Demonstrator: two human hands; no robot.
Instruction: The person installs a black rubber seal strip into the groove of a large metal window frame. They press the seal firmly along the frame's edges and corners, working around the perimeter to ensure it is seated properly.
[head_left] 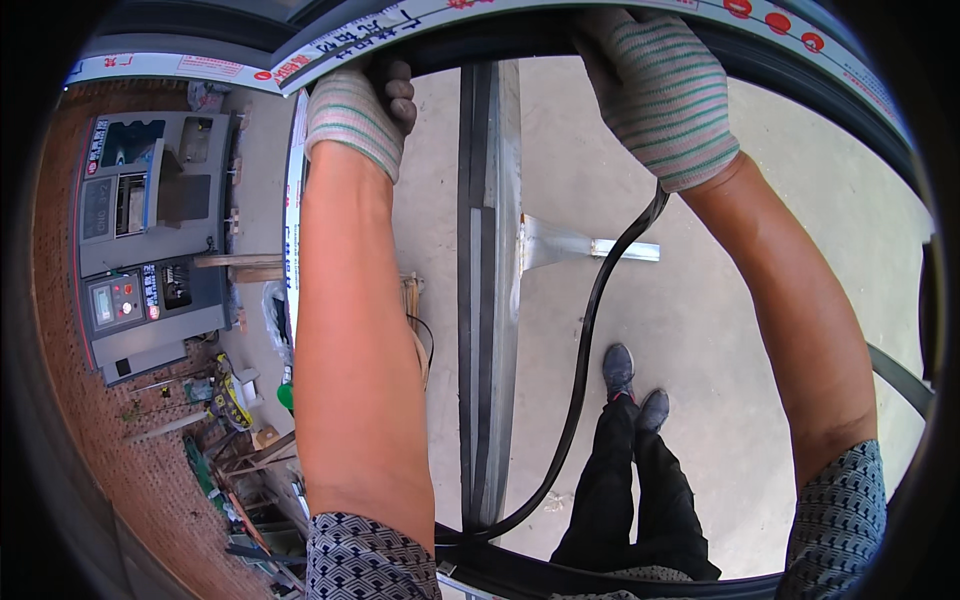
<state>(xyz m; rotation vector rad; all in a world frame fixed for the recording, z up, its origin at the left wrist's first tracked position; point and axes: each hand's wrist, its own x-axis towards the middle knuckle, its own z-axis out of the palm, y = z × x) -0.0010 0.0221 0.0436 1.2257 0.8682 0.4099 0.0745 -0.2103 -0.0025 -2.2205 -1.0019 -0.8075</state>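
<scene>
At the upper edge, bent fingers of the green-striped, gloved left hand (358,115) meet a dark, white-filmed frame (480,42); the matching right hand (665,105) hides its fingertips, both grips unclear. One glossy black flexible strip (585,350) curves from behind its wrist to lower centre.

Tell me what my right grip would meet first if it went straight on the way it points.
Most likely the dark frame bar at the top of the picture: your right grip overlaps it in view, but the fingertips are hidden and depth is hard to judge.
</scene>
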